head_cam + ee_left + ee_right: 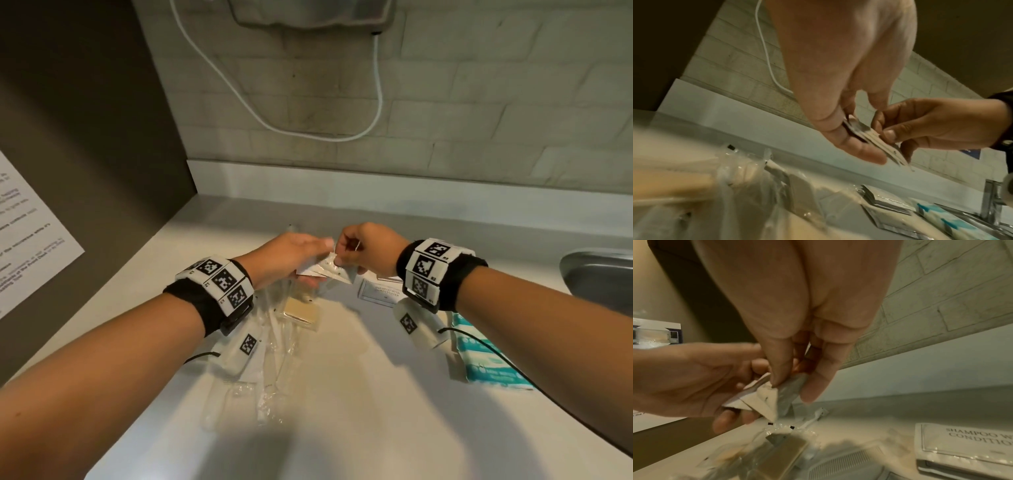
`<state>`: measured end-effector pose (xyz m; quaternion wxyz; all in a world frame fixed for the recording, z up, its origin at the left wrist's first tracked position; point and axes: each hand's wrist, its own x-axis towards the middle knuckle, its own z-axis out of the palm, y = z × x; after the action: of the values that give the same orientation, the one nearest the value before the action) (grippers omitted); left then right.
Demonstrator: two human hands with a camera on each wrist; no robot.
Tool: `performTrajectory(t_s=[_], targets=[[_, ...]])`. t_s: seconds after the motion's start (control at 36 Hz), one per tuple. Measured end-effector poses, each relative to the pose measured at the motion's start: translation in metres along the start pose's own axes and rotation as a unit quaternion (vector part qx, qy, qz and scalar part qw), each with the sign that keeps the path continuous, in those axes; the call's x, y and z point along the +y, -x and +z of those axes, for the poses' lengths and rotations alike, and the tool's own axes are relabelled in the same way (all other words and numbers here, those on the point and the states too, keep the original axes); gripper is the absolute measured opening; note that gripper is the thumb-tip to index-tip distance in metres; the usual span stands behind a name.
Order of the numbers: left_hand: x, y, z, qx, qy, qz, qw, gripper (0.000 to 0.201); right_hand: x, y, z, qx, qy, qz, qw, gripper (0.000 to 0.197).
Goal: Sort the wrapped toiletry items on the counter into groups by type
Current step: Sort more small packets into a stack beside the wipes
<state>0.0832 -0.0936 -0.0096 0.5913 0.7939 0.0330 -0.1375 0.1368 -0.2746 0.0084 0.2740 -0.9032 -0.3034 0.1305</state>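
Observation:
Both hands meet above the back of the white counter [359,394]. My left hand [317,265] holds a small fanned stack of white sachets [323,272] between thumb and fingers. My right hand [339,257] pinches the top corner of one sachet in that stack. The left wrist view shows the sachets [888,147] edge-on in my left hand [859,138]. In the right wrist view my right hand [793,387] pinches the grey-white sachets [760,399] with thumb and forefinger. Below lie a wrapped soap bar [303,310], a shampoo sachet pile [380,293] and teal-and-white packets [486,356].
Several clear-wrapped long items [270,346] lie under my left wrist. A wrapped comb [842,464] sits near the soap. A steel sink rim [599,274] is at the right edge. A dark side panel with a printed sheet [30,233] closes the left, and a tiled wall with a white cable [376,113] the back.

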Motion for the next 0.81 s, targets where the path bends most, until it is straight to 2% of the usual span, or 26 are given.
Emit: performTrajectory(t_s=[0.06, 0.17, 0.28, 0.33, 0.42, 0.5, 0.64, 0.72, 0.81], targets=[[-0.001, -0.002, 0.003, 0.001, -0.045, 0.020, 0.999, 0.019, 0.003, 0.003, -0.002, 0.024, 0.008, 0.014, 1.000, 0.020], [0.001, -0.009, 0.003, 0.028, -0.085, 0.040, 0.995, 0.014, 0.024, 0.018, -0.006, 0.021, 0.076, 0.076, 0.994, 0.033], [0.008, -0.019, 0.004, 0.046, -0.060, 0.051, 0.996, 0.017, 0.046, 0.037, 0.008, -0.094, 0.238, 0.094, 0.962, 0.034], [0.012, -0.026, 0.009, 0.036, -0.058, 0.057, 0.996, 0.016, 0.054, 0.042, 0.019, -0.130, 0.269, 0.093, 0.950, 0.031], [0.018, -0.034, 0.020, 0.018, -0.068, 0.070, 0.995, 0.014, 0.061, 0.044, 0.029, -0.112, 0.275, 0.100, 0.950, 0.029], [0.023, -0.043, 0.033, 0.005, -0.074, 0.083, 0.994, 0.014, 0.061, 0.043, 0.034, -0.078, 0.273, 0.110, 0.953, 0.012], [0.028, -0.055, 0.045, 0.007, -0.051, 0.095, 0.994, 0.016, 0.057, 0.041, 0.032, -0.111, 0.254, 0.123, 0.953, 0.021], [0.028, -0.058, 0.044, 0.017, -0.035, 0.101, 0.994, 0.017, 0.054, 0.041, 0.028, -0.135, 0.239, 0.133, 0.952, 0.035], [0.027, -0.061, 0.042, 0.019, -0.032, 0.102, 0.994, 0.016, 0.053, 0.039, 0.026, -0.143, 0.213, 0.148, 0.955, 0.036]])
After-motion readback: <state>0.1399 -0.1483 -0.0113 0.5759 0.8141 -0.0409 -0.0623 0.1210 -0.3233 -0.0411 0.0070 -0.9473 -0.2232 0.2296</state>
